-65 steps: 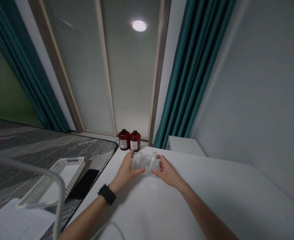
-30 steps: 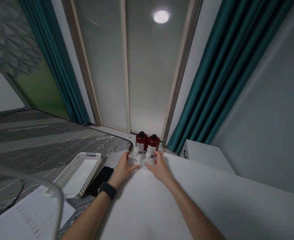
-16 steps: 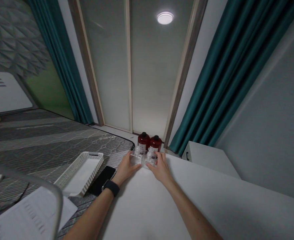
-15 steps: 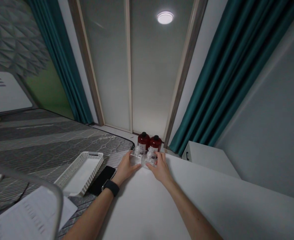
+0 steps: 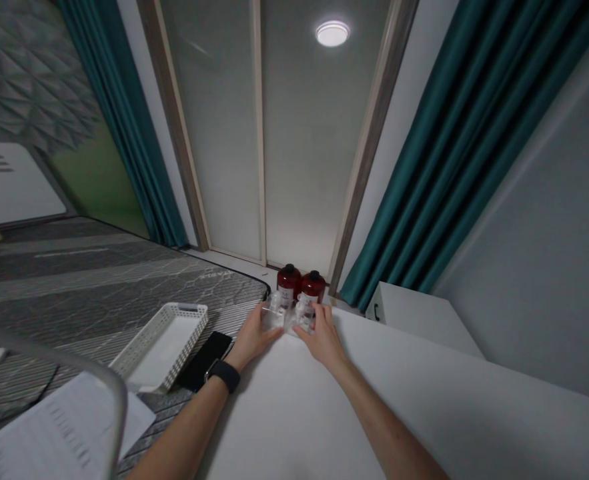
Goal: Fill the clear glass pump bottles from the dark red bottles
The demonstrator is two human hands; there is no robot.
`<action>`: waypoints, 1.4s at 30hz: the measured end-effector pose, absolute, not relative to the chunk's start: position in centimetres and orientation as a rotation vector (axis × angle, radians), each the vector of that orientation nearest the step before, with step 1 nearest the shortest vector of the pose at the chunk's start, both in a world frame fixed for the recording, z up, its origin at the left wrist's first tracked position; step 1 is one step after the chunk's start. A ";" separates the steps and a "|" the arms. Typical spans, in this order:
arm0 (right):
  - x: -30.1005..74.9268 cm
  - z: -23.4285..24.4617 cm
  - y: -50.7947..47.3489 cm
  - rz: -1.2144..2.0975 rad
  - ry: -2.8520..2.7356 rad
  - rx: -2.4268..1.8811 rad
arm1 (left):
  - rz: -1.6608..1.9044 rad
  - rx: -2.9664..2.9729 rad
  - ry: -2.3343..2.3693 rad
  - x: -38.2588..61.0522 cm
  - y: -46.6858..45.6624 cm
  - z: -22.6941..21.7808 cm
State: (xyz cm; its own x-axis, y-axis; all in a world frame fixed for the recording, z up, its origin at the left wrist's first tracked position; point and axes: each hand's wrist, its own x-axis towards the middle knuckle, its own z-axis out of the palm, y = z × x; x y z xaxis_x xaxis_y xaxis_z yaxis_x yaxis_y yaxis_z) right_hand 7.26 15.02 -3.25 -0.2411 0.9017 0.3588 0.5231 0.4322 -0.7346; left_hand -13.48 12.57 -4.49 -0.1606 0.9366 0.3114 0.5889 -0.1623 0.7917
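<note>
At the far end of the white table [image 5: 294,400], my left hand [image 5: 251,339] is closed around the side of a clear plastic bag with a white pump head [image 5: 275,313] inside. My right hand [image 5: 323,339] pinches a second clear bag with a white pump head [image 5: 301,312] in it. The two bags lie side by side and seem to touch. Right behind them stand two dark red bottles with black caps, the left bottle [image 5: 289,279] and the right bottle [image 5: 314,285]. Their lower parts are hidden by the bags and my fingers.
To the left, a white perforated basket [image 5: 167,343] and a black phone-like slab [image 5: 207,360] lie on a grey patterned mattress [image 5: 139,273]. Printed paper [image 5: 64,427] sits beneath a curved grey bar [image 5: 117,400]. A white cabinet [image 5: 424,317] stands beyond the table at right.
Both hands stay on the bagged pump heads with no clear movement. The whole view has shifted very slightly.
</note>
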 end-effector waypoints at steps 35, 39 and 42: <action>7.2 -2.8 14.2 0.570 -1.899 -1.295 | 1.273 1.696 1.622 -13.5 12.8 -4.4; 7.3 -2.7 14.2 0.566 -1.905 -1.284 | 1.269 1.697 1.611 -13.6 12.8 -4.4; 7.3 -2.7 14.2 0.566 -1.903 -1.271 | 1.271 1.687 1.613 -13.6 12.8 -4.4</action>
State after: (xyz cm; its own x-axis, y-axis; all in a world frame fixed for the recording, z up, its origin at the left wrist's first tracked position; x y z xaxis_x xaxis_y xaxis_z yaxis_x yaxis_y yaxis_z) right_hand 7.35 14.20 -2.75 -0.2113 0.9131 0.3487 0.5738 0.4047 -0.7120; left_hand -13.62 12.80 -4.41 -0.1253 0.9488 0.2900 0.5041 -0.1908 0.8423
